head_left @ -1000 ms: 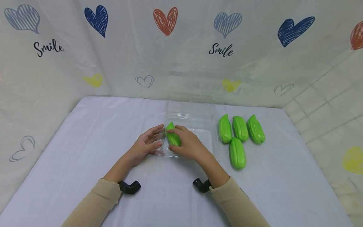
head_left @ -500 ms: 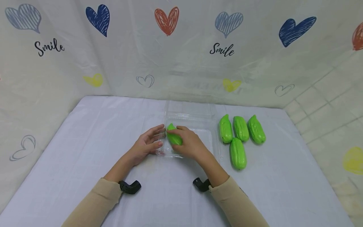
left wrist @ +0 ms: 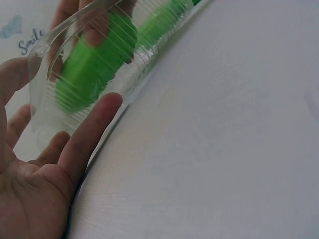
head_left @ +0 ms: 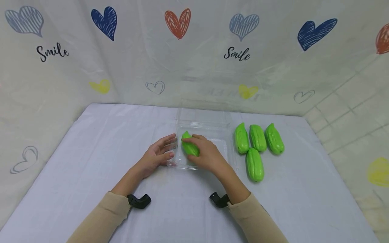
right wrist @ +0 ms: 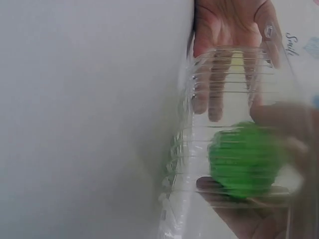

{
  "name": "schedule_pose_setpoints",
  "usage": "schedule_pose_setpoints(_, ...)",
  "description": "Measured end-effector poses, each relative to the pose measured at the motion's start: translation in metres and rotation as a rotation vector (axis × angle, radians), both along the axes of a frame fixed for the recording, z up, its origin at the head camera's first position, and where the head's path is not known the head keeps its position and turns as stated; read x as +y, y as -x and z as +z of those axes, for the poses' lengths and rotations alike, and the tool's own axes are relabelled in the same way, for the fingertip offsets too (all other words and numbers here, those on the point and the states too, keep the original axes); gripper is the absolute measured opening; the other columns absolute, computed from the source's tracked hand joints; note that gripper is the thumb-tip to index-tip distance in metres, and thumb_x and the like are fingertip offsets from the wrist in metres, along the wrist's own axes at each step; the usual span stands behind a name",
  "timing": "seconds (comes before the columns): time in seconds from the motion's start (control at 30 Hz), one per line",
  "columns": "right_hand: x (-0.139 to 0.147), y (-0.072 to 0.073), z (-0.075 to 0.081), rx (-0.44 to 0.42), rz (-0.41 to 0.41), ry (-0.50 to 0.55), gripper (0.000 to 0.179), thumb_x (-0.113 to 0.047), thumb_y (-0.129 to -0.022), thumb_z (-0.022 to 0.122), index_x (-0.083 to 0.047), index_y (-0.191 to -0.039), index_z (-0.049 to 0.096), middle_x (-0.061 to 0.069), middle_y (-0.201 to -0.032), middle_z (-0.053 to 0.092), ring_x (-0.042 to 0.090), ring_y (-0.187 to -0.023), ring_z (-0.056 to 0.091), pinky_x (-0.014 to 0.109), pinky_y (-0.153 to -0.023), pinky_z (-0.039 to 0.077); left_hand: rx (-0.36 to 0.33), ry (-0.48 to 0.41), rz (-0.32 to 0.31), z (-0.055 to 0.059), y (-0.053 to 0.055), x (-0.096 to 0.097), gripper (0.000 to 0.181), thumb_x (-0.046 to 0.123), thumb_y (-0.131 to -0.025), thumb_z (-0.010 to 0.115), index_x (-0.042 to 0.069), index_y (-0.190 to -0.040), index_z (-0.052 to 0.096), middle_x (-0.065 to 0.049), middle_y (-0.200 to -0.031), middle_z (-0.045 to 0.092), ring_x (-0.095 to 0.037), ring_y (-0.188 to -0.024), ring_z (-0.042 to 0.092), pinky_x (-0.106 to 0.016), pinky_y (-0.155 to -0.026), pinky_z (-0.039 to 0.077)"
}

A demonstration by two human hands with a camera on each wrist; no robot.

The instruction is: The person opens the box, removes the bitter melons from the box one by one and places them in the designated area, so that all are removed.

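A clear plastic clamshell box stands with its lid raised at the back. Inside its left part is a glossy green ridged vegetable with a pointed tip, perhaps a model gourd; its lower end is partly hidden. My right hand reaches into the box and grips this vegetable between thumb and fingers. Through the clear wall in the left wrist view, the green vegetable appears tilted. My left hand rests against the box's left side, its fingers extended along the wall.
Several similar green vegetables lie on the white cloth right of the box, one nearer the front. The transparent lid leans toward the backdrop printed with hearts. Black wrist cameras sit at both sleeves.
My right hand and the green vegetable have shifted slightly to the right, away from the box's left wall. My left hand has stayed in place.
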State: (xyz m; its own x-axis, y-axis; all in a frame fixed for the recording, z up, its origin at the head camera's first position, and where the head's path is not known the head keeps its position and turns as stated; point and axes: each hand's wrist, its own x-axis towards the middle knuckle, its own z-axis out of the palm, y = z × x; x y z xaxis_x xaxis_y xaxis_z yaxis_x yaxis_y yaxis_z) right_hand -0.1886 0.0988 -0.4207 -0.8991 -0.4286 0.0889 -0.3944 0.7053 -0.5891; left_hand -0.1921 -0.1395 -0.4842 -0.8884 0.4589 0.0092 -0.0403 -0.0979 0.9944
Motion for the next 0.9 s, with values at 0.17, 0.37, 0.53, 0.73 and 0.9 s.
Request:
schedule_pose_setpoints(0.17,0.006,-0.001,0.002,0.026,-0.003,0.048,0.053,-0.027,-0.084,0.078,-0.024,-0.135,0.062,0.007,-0.142,0.055,0.029,-0.121,0.056,0.049,-0.095,0.048,-0.01,-0.014,0.002,0.0,-0.001,-0.001,0.07,0.006,-0.096,0.062,0.014,-0.157,0.028,-0.012,-0.162,0.028,-0.037,-0.147,0.03,-0.037,-0.085,0.058)
schedule_pose_setpoints(0.37,0.014,-0.004,0.002,0.041,-0.058,0.088,0.056,-0.031,-0.082,0.081,-0.025,-0.134,0.059,0.004,-0.139,0.055,0.026,-0.116,0.057,0.047,-0.093,0.048,-0.007,-0.003,0.004,0.0,0.0,0.0,0.071,0.008,-0.096,0.064,0.014,-0.157,0.028,-0.012,-0.162,0.028,-0.036,-0.147,0.031,-0.037,-0.085,0.058)
schedule_pose_setpoints(0.53,0.019,-0.005,0.002,0.059,-0.093,0.134,0.056,-0.027,-0.083,0.076,-0.029,-0.135,0.057,0.006,-0.135,0.053,0.025,-0.106,0.057,0.043,-0.084,0.048,-0.001,0.004,0.004,0.001,0.001,0.001,0.07,0.005,-0.097,0.061,0.013,-0.157,0.028,-0.011,-0.162,0.029,-0.035,-0.147,0.031,-0.039,-0.085,0.058)
schedule_pose_setpoints(0.73,0.024,-0.005,0.005,0.093,-0.124,0.194,0.055,-0.026,-0.09,0.064,-0.039,-0.142,0.052,0.004,-0.135,0.05,0.024,-0.104,0.056,0.042,-0.08,0.049,-0.013,0.005,0.01,-0.002,0.002,-0.001,0.069,0.004,-0.097,0.06,0.014,-0.157,0.028,-0.009,-0.162,0.029,-0.034,-0.147,0.031,-0.039,-0.085,0.058)
schedule_pose_setpoints(0.9,0.031,-0.003,0.007,0.076,-0.144,0.207,0.049,-0.024,-0.093,0.055,-0.042,-0.139,0.054,0.001,-0.134,0.052,0.023,-0.107,0.055,0.045,-0.085,0.048,-0.004,-0.012,0.001,-0.004,0.002,0.0,0.071,0.006,-0.096,0.063,0.014,-0.157,0.028,-0.01,-0.162,0.029,-0.034,-0.147,0.031,-0.04,-0.084,0.058)
